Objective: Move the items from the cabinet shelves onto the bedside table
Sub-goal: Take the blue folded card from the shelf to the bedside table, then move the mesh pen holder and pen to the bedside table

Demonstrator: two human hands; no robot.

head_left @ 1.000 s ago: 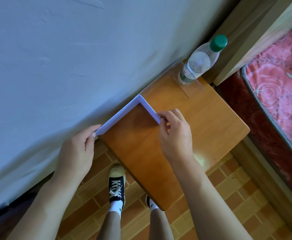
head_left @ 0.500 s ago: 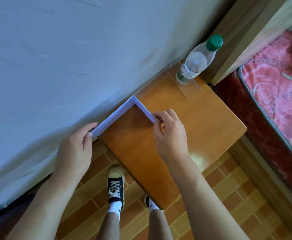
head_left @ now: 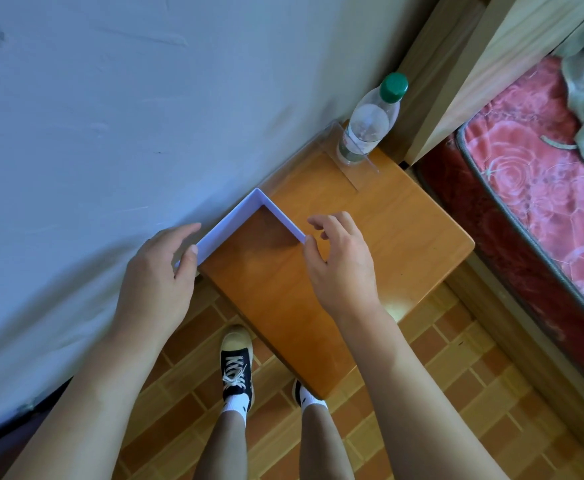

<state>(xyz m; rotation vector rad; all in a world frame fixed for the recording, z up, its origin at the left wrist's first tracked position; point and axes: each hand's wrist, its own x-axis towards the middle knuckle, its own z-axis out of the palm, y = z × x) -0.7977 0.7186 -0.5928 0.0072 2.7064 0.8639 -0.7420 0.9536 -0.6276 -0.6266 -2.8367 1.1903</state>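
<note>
Watching the head cam feed here. Left hand [head_left: 158,271] has its grip on the near end of the white L-shaped frame [head_left: 249,216], thumb on the inner face and the fingers wrapped round the outside against the wall, so that one's clamped on. Right hand [head_left: 335,261] is a different story: fingers are spread and curled loosely, with the thumb just about touching the tip of the frame's short arm. I'd call that grip released, not actually pinching anything.

The frame itself stands on edge at the surface's [head_left: 370,254] 9 o'clock corner, long arm running flat along the wall [head_left: 145,116], corner of the L pointing toward 12 o'clock, short arm coming back out over the wood toward 3 o'clock. The near end under my left hand pokes slightly past the surface's edge.

Further out, at about 1 o'clock from the hands, there's a clear plastic bottle [head_left: 370,126] with a green cap, standing upright in the far corner of the surface. It seems to sit on or inside some see-through plastic stand [head_left: 352,168], hard to tell which since it's transparent.

Right of that, at 2 to 3 o'clock, is a bed [head_left: 543,185] with a red flowery cover and a pale wooden frame post. Down at 6 o'clock, tiled floor [head_left: 456,375] and a black sneaker [head_left: 236,365] with white laces.
</note>
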